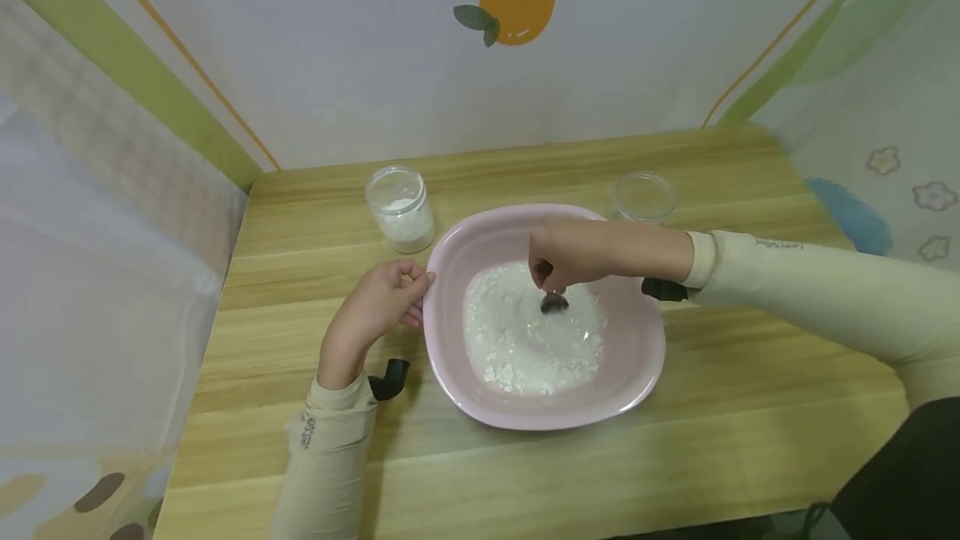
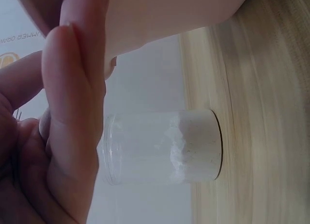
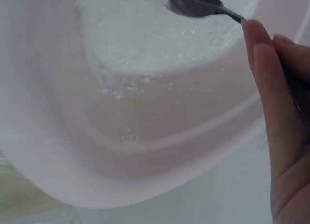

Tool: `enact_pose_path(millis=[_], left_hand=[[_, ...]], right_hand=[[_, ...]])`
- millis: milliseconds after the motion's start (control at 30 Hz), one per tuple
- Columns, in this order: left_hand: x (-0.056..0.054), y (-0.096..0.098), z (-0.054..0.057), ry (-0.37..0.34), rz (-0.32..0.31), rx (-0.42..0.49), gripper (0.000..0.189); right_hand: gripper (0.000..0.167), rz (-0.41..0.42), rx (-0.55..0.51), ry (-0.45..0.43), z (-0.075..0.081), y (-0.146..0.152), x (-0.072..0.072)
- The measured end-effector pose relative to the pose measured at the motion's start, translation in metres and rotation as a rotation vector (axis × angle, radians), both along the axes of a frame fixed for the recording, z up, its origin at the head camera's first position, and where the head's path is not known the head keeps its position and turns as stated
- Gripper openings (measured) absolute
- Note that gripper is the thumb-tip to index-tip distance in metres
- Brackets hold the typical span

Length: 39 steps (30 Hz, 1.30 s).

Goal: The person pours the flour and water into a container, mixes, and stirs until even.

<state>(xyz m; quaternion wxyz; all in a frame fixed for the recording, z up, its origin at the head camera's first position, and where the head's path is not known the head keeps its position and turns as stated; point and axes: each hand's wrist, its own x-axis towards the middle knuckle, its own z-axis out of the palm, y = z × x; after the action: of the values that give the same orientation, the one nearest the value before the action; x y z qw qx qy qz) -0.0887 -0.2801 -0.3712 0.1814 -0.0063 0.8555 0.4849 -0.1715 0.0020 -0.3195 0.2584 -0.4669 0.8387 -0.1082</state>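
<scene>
A pink basin [image 1: 543,413] holds a wet, lumpy white mixture [image 1: 513,348]. My right hand [image 1: 570,252] is over the basin and pinches the thin handle of a metal spoon [image 1: 554,303]. In the right wrist view the bowl of the spoon [image 3: 196,4] is at the surface of the mixture; how deep it dips is unclear. On the basin's left side, my left hand [image 1: 375,302] grips the rim between thumb and fingers. Close beyond that hand stands a clear jar [image 1: 405,219], partly filled with white powder.
Behind my right forearm is a second clear round container [image 1: 645,197], partly hidden by the arm. Everything stands on a wood-grain table [image 1: 480,482]. A printed white curtain [image 1: 375,65] rises along the table's back edge, with more hanging cloth at both sides.
</scene>
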Motion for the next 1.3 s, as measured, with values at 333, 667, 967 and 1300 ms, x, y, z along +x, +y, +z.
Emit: enact_pose_path(millis=[333,667,967,1300], left_hand=[[-0.002,0.004,0.001,-0.001,0.0,0.005,0.028],[-0.003,0.006,-0.001,-0.018,-0.007,0.018,0.028],[-0.001,0.004,-0.001,-0.014,-0.002,0.012,0.028],[0.0,0.002,0.001,-0.01,0.01,-0.006,0.027]], right_hand=[[0.011,-0.021,-0.047,-0.229,-0.008,-0.005,0.017],[0.004,-0.021,-0.194,0.01,-0.018,-0.008,0.002],[0.009,0.034,-0.117,0.114,-0.011,0.003,-0.006],[0.021,0.071,0.006,-0.139,-0.003,0.002,0.011]])
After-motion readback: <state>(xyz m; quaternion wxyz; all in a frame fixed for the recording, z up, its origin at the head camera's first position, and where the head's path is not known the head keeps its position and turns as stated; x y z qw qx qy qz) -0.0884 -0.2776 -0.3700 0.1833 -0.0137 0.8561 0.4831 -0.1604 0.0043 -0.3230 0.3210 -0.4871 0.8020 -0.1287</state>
